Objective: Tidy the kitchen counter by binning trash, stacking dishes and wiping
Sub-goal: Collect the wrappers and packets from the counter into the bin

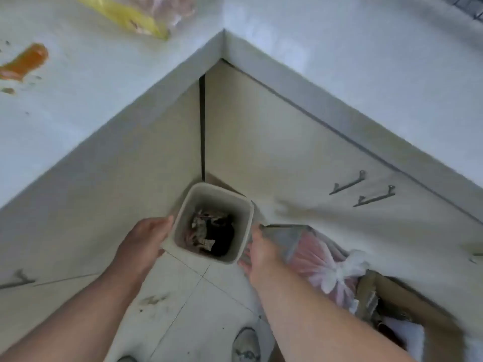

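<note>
A small beige trash bin (188, 205) stands on the tiled floor in the inner corner of the L-shaped cabinets. Crumpled wrappers and dark trash (211, 233) lie at its bottom. My left hand (142, 240) grips the bin's left wall near the rim. My right hand (261, 253) presses against the bin's right side, fingers curled round it. On the white counter (78, 105) above, at far left, an orange sauce smear (24, 61) with crumbs shows, and a yellow plastic wrapper (130, 18) lies at the top.
A tied pinkish plastic bag (326, 259) and an open cardboard box (407, 309) sit on the floor at the right, close to my right forearm. Cabinet handles (363, 189) stick out at the right. My shoe (245, 343) is at the bottom.
</note>
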Motion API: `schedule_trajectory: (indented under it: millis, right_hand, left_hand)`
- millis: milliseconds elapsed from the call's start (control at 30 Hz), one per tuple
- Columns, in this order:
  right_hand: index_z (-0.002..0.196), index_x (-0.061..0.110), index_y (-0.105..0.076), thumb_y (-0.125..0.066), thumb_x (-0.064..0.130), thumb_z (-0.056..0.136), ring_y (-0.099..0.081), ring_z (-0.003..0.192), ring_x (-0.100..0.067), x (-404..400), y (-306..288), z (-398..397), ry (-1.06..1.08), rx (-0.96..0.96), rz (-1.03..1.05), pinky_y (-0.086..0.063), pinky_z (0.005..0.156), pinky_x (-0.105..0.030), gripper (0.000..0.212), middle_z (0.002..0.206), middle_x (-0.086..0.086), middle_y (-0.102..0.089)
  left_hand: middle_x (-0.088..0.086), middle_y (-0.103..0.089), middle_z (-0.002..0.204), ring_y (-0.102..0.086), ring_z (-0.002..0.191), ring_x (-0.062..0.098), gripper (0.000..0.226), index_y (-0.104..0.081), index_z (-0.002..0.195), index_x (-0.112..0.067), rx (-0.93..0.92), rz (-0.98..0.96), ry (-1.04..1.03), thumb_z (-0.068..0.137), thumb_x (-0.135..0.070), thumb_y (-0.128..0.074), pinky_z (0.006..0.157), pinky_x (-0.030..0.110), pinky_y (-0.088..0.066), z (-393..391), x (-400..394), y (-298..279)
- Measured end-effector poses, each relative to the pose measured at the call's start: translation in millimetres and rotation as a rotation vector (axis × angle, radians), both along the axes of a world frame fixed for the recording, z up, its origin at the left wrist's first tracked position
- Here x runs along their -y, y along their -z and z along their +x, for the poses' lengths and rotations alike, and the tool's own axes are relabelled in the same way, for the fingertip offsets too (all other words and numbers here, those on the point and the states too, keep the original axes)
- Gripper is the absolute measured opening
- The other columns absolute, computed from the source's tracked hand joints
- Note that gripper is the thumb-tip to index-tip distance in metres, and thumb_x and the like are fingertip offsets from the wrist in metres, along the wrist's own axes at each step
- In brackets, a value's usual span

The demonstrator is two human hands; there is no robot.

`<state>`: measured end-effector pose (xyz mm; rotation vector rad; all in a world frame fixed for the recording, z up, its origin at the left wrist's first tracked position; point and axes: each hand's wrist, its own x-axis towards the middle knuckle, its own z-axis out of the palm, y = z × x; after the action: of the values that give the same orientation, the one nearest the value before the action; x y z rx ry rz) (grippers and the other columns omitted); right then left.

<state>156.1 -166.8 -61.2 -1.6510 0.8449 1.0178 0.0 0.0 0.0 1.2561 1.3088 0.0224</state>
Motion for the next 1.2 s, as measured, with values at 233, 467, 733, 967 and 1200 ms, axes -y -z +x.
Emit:
schedule_trajectory:
  millis: [233,467,733,967,1200]
  right_hand:
    - [0.148,0.007,-0.048,-0.065,0.042,0.103,-0.056,0.126,-0.034,-10.1,125.7,2.8,-0.296,0.052,-0.111,-0.050,0.113,-0.050,0.060,0.149,-0.014,-0.055]
    - [0.095,0.017,-0.053,-0.053,0.013,0.106,-0.062,0.093,-0.028,-11.0,135.8,11.5,-0.580,0.072,-0.220,-0.065,0.090,-0.044,0.012,0.108,-0.010,-0.057]
    - [0.101,0.005,-0.062,-0.062,0.007,0.103,-0.067,0.072,-0.034,10.4,46.5,-8.0,-0.493,0.041,-0.312,-0.067,0.075,-0.056,0.003,0.101,-0.019,-0.067]
    - [0.093,0.013,-0.063,-0.066,0.014,0.097,-0.075,0.104,-0.037,42.2,-111.6,-34.7,-0.513,0.077,-0.235,-0.067,0.084,-0.052,0.005,0.114,-0.019,-0.072]
    - [0.090,0.006,-0.064,-0.061,-0.004,0.100,-0.068,0.081,-0.036,64.1,-271.0,-78.3,-0.302,0.154,-0.119,-0.062,0.087,-0.063,0.014,0.089,-0.018,-0.066]
  left_hand:
    - [-0.006,-0.072,0.122,-0.067,0.118,0.016,0.073,-0.070,0.109,-0.030,-0.068,0.018,0.015,0.059,-0.084,-0.064,0.108,0.053,-0.054,-12.3,-4.3,85.8]
    - [-0.018,-0.069,0.120,-0.065,0.118,0.013,0.057,-0.071,0.112,-0.038,-0.167,0.041,0.067,0.072,-0.078,-0.061,0.113,0.052,-0.050,-24.7,-0.7,100.0]
    - [0.001,-0.054,0.158,-0.050,0.145,0.022,0.063,-0.049,0.156,-0.021,-0.159,0.139,0.190,0.102,-0.050,-0.065,0.107,0.035,-0.037,-14.6,-6.9,31.1]
    - [0.009,-0.041,0.170,-0.043,0.154,0.029,0.079,-0.034,0.166,-0.017,-0.197,0.119,0.267,0.102,-0.050,-0.066,0.116,0.037,-0.036,-43.1,25.4,-87.2]
    - [0.015,-0.061,0.151,-0.056,0.139,0.040,0.067,-0.051,0.154,-0.013,-0.143,0.136,0.337,0.105,-0.059,-0.055,0.110,0.042,-0.044,-65.5,32.4,-199.4]
